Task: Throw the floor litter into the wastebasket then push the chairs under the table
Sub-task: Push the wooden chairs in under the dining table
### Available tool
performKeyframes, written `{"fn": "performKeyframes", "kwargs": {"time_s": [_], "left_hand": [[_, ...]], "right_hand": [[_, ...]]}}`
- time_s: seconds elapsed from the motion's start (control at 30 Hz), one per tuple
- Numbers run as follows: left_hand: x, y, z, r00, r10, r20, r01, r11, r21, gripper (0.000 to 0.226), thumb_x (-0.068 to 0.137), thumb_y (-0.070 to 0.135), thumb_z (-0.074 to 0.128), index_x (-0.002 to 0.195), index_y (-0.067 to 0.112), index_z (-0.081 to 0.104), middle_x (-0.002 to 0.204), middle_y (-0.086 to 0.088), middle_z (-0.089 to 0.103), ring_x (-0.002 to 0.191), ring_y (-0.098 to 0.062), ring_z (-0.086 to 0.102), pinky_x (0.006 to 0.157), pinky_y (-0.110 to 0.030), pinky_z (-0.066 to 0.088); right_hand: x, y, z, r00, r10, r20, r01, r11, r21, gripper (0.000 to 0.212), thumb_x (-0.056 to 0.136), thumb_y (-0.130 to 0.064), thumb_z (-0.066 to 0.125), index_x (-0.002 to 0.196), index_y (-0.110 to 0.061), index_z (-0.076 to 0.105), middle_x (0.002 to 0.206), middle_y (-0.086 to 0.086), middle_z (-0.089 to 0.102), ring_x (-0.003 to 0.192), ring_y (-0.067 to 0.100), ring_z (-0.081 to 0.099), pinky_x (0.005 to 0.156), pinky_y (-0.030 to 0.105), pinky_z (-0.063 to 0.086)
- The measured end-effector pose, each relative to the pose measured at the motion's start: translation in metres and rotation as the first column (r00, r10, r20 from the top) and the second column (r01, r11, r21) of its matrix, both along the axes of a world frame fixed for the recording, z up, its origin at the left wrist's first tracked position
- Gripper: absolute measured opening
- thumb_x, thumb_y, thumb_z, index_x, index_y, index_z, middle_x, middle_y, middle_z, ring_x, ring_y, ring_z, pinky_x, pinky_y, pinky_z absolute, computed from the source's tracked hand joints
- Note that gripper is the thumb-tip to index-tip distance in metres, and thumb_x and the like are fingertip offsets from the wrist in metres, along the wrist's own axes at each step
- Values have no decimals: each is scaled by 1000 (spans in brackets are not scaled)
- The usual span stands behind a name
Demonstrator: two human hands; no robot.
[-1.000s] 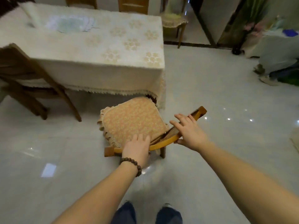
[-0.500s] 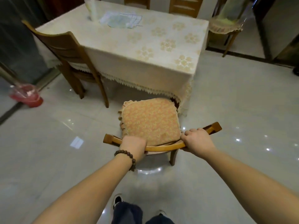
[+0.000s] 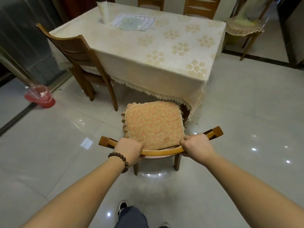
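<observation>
- The table point(image 3: 164, 66) fills the far middle of the scene, its cloth hanging low on the near side, so a chair has to slide in beneath the lace edge.
- The cushioned chair point(image 3: 154, 124) stands just near of that edge, right of centre, its seat front only starting under the cloth; it seems lined up square so it can go straight in.
- A second wooden chair point(image 3: 79, 60) sits at the table's left side, angled and not fully tucked.
- The wastebasket point(image 3: 40, 96), red, stands far left on the floor, well apart from the table.
- The left hand point(image 3: 130, 149) and right hand point(image 3: 196, 145) each curl round the chair's curved top rail, spaced apart, likely for an even push.
</observation>
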State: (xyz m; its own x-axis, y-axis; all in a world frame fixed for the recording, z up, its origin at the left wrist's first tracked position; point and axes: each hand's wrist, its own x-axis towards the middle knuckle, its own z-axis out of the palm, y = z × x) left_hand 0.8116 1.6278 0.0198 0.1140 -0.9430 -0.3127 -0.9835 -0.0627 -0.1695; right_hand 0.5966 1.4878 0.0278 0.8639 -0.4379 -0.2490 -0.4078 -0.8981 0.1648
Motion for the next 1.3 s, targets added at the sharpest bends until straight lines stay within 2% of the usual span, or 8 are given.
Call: {"fn": "performKeyframes", "kwargs": {"time_s": [0.13, 0.27, 0.43, 0.7, 0.93, 1.07, 1.17, 1.3], "left_hand": [[36, -16, 4, 1000, -18, 26, 17, 1000, 15, 36, 89, 58, 47, 97, 23, 53, 86, 2, 60, 78, -19, 58, 64, -32, 50], [78, -39, 14, 997, -45, 55, 44, 999, 23, 32, 89, 56, 50, 98, 25, 55, 86, 4, 59, 78, -16, 57, 66, -30, 51], [144, -70, 17, 994, -98, 53, 96, 995, 41, 34, 88, 59, 48, 100, 29, 56, 80, 8, 49, 77, -15, 56, 64, -31, 51], [260, -133, 3, 970, -234, 61, 234, 972, 6, 35, 89, 56, 50, 104, 24, 54, 91, 2, 59, 80, -17, 59, 69, -36, 54], [339, -197, -6, 928, -370, 35, 370, 929, 18, 42, 86, 61, 47, 103, 24, 57, 98, 1, 62, 85, -21, 62, 70, -38, 54], [369, -226, -8, 898, -437, 47, 436, 899, 32, 43, 86, 62, 45, 104, 25, 56, 100, 2, 62, 87, -21, 62, 70, -39, 54], [386, -246, -6, 885, -462, 60, 461, 887, 27, 42, 86, 63, 46, 103, 27, 55, 98, 3, 62, 88, -21, 61, 69, -37, 53], [399, -274, -1, 884, -464, 59, 464, 886, 16, 40, 86, 63, 46, 98, 27, 56, 93, 3, 60, 84, -19, 60, 65, -33, 50]], "right_hand": [[29, -6, 8, 1000, -5, 28, 5, 1000, -15, 25, 80, -42, 65, 83, -17, 62, 75, 1, 64, 69, 24, 60, 56, 30, 46], [67, -18, 13, 999, -37, 40, 38, 999, -16, 23, 88, -38, 51, 93, -17, 59, 86, 1, 61, 81, 25, 58, 59, 31, 33], [123, -38, 0, 997, -60, 56, 62, 997, -35, 24, 87, -40, 53, 89, -17, 61, 78, 0, 62, 72, 25, 59, 58, 30, 41], [225, -67, -8, 967, -224, 119, 231, 972, -53, 23, 87, -39, 55, 93, -18, 59, 85, 2, 61, 79, 25, 58, 62, 33, 40], [294, -99, -11, 935, -345, 80, 352, 931, -97, 30, 66, -42, 77, 72, -18, 60, 63, 1, 58, 58, 24, 55, 49, 30, 33], [321, -113, -12, 926, -363, 100, 371, 926, -74, 29, 81, -45, 63, 91, -19, 58, 82, 2, 61, 75, 24, 58, 59, 32, 36], [336, -126, -10, 916, -387, 104, 396, 914, -89, 30, 76, -46, 68, 85, -19, 60, 76, 2, 61, 70, 24, 58, 57, 32, 39], [351, -149, -13, 898, -424, 119, 433, 900, -58, 28, 85, -46, 55, 95, -21, 57, 90, -1, 62, 84, 22, 57, 64, 32, 34]]}}
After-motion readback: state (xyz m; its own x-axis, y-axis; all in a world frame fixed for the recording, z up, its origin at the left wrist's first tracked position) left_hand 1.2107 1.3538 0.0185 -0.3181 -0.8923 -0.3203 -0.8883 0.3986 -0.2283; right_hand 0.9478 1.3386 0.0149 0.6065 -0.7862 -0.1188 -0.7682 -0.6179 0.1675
